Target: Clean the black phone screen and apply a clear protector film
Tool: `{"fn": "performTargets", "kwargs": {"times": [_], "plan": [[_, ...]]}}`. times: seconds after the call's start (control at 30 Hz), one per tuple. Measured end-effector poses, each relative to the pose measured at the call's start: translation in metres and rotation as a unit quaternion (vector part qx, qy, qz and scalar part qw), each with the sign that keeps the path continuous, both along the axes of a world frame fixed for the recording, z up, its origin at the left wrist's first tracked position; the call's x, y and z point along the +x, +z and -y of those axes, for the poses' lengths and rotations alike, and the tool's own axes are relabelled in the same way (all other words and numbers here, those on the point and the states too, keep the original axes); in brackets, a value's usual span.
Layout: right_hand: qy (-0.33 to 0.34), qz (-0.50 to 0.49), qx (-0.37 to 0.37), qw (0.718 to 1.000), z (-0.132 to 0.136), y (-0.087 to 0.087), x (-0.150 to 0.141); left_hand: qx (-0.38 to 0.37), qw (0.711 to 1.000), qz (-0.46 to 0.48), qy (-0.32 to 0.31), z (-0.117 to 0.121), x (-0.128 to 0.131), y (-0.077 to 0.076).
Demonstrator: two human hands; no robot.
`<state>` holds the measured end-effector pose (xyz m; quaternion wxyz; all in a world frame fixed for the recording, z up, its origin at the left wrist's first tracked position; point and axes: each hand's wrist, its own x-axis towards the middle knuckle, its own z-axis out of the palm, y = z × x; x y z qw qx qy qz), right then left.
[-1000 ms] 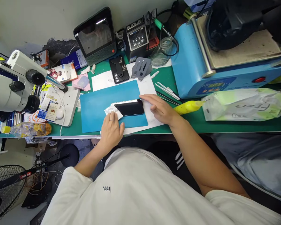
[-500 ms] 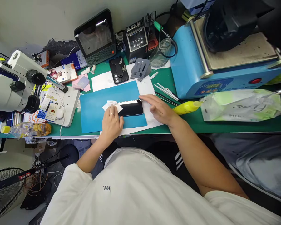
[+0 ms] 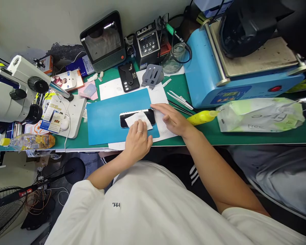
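A smartphone [image 3: 150,115] with a black screen lies flat on the blue mat [image 3: 102,119]. My left hand [image 3: 137,139], with a ring on one finger, presses a white tissue [image 3: 138,119] onto the phone's screen, covering its middle. Both ends of the phone still show around the tissue. My right hand [image 3: 172,119] rests at the mat's right edge with its fingers stretched out, the forefinger tip by the phone's upper right corner. Whether that fingertip touches the phone I cannot tell. Nothing is held in the right hand.
Tweezers [image 3: 181,100] and a yellow bottle [image 3: 202,117] lie right of my right hand, near a wipes pack [image 3: 260,115]. Behind stand a blue heating machine [image 3: 204,81], a soldering station [image 3: 146,46] and a black phone case [image 3: 129,76]. A microscope [image 3: 22,85] and drink bottle [image 3: 28,141] are left.
My left hand has slid the tissue from the phone's left end rightward to its middle, baring the left end. My right hand has stayed at the phone's right side.
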<state>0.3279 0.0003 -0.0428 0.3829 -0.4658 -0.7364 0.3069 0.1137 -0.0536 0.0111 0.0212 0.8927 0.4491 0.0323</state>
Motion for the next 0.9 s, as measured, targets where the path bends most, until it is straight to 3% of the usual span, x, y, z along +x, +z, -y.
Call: {"fn": "performTargets", "kwargs": {"times": [0.23,0.43,0.67,0.9], "plan": [[0.002,-0.003,-0.004,1.0,0.0,0.001,0.0,0.005,1.0,0.009,-0.027,-0.003,0.02,-0.002],[-0.002,-0.006,-0.005,1.0,0.0,0.002,0.0,0.001,0.998,0.046,-0.036,-0.024,0.014,-0.006],[-0.003,-0.007,-0.007,1.0,0.0,0.001,0.001,0.0,0.999,0.041,-0.001,-0.041,-0.023,-0.003],[-0.001,0.024,0.006,1.0,0.0,-0.001,0.0,0.002,0.994,0.101,0.044,-0.041,-0.088,-0.003]]}}
